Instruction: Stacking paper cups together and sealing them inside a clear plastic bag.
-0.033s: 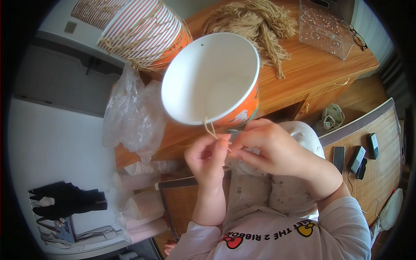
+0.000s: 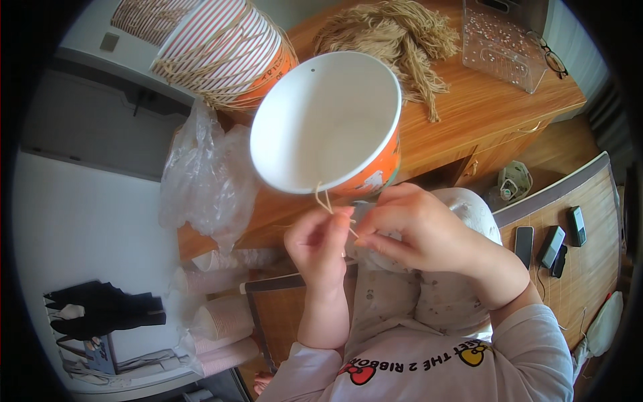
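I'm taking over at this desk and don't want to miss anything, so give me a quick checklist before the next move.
1. Cord looped at the paper bucket's near rim: ok.
2. Left hand's grip on the cord: ok, pinched between thumb and finger.
3. Right hand's grip on the cord: ok, fingertips pinch it close by.
4. Knot closed: cannot tell, fingers cover that part.
5. Cord at the dark spot near the far rim: not ok, none shows there.
6. Bucket's base fully on the desk: cannot tell, hidden.
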The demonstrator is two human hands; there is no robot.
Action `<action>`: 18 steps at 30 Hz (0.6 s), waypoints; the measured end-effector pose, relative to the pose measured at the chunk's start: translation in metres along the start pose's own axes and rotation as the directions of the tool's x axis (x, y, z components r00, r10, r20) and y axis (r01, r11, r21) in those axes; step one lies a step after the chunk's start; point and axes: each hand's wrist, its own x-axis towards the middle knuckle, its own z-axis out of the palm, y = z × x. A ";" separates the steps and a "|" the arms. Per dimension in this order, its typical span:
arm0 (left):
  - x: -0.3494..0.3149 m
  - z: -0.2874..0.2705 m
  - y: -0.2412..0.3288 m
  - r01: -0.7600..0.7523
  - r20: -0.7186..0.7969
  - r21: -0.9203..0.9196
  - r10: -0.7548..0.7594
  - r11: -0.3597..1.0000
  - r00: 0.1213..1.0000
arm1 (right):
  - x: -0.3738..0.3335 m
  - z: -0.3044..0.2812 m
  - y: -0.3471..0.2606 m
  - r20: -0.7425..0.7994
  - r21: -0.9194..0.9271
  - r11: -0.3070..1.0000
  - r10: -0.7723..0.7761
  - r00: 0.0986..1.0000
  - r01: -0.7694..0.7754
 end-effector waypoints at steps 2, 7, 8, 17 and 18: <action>0.006 -0.005 0.000 -0.015 0.007 0.023 0.015 1.000 1.000 | 0.000 0.001 0.001 0.033 0.007 0.997 -0.072 0.997 0.071; 0.015 0.005 0.013 0.083 -0.023 -0.106 -0.086 0.991 0.996 | -0.001 0.007 -0.001 0.076 -0.013 0.990 -0.143 0.987 0.144; 0.015 0.008 0.013 0.081 -0.033 -0.065 -0.084 0.995 0.996 | -0.001 0.007 -0.001 0.065 -0.031 0.988 -0.149 0.987 0.152; 0.028 -0.003 -0.059 -0.598 0.003 0.602 0.748 0.528 0.664 | -0.006 0.008 -0.016 -0.028 -0.135 0.967 -0.223 0.974 0.217; 0.036 0.001 -0.057 -0.630 0.072 0.491 0.692 0.602 0.718 | -0.007 0.011 -0.017 -0.064 -0.138 0.957 -0.266 0.962 0.255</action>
